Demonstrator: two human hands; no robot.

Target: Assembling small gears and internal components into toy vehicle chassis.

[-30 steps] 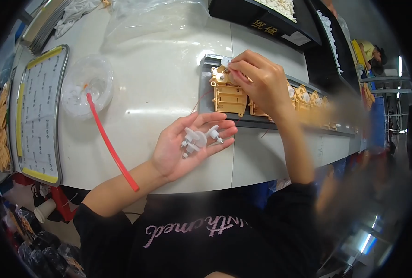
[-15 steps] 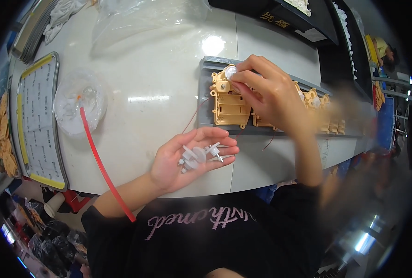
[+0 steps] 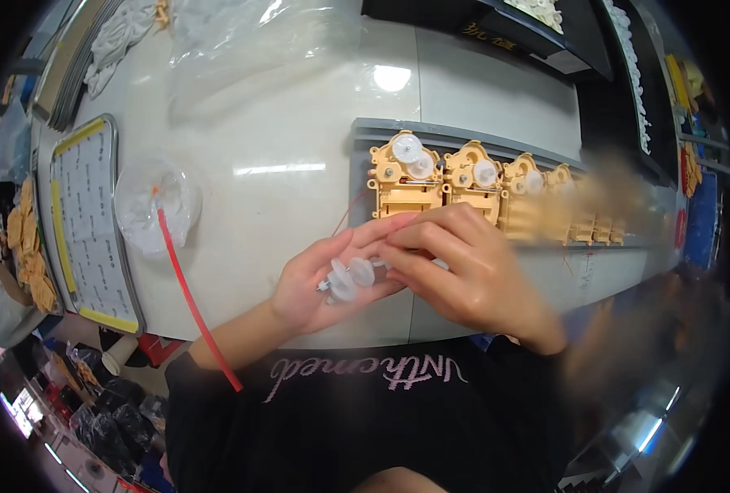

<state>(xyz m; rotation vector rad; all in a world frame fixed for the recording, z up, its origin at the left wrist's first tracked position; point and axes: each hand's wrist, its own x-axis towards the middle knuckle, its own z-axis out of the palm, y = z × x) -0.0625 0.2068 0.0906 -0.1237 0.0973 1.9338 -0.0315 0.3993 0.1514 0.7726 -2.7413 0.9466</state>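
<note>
R hand (image 3: pixel 468 267): fingertips over the L hand (image 3: pixel 307 279) fingers; grip contents hidden, so we can't tell its state. L hand: palm up, half-cupped, w/ gears (image 3: pixel 350 279) resting in it. Gears: translucent white discs on slim shafts; qty unclear due to overlap. Yellow housings (image 3: pixel 402 197) line the grey fixture (image 3: pixel 360 156) on the tabletop (image 3: pixel 275 205); L-most unit bears two white discs; we find far-R units obscured by blur.

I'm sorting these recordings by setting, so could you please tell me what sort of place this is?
Probably a factory assembly workshop: matching yellow housings sit in a row on a gray fixture, loose white gears lie in the person's left hand, and a black bin holds small white parts.
</note>
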